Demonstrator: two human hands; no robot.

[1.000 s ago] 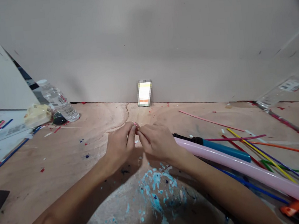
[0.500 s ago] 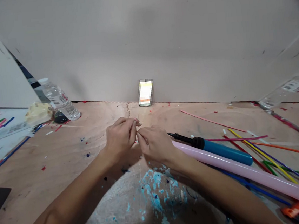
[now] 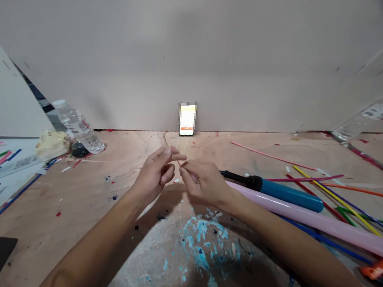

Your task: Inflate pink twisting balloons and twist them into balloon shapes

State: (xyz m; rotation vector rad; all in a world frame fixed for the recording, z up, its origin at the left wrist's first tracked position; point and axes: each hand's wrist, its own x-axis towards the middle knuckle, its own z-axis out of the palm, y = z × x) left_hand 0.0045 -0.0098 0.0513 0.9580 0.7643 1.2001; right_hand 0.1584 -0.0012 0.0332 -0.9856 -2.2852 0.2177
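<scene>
My left hand (image 3: pixel 155 171) is above the middle of the table, its thumb and index finger closed around the upper end of a thin pink strip (image 3: pixel 179 163). Close beside it, my right hand (image 3: pixel 205 178) pinches the strip's lower end. The strip is short and mostly hidden by fingers. A long inflated pink balloon (image 3: pixel 307 216) runs from behind my right wrist to the lower right. Along it lies a blue pump (image 3: pixel 291 193) with a black nozzle.
A lit phone (image 3: pixel 186 129) leans against the grey wall. A water bottle (image 3: pixel 81 129) stands tilted at the left. Thin coloured balloons (image 3: pixel 339 199) lie at the right, near orange scissors (image 3: pixel 378 270). Blue paint flecks mark the near surface.
My hands have moved slightly apart, and a bit of pink strip now shows between them. The fingers of my left hand have partly uncurled.
</scene>
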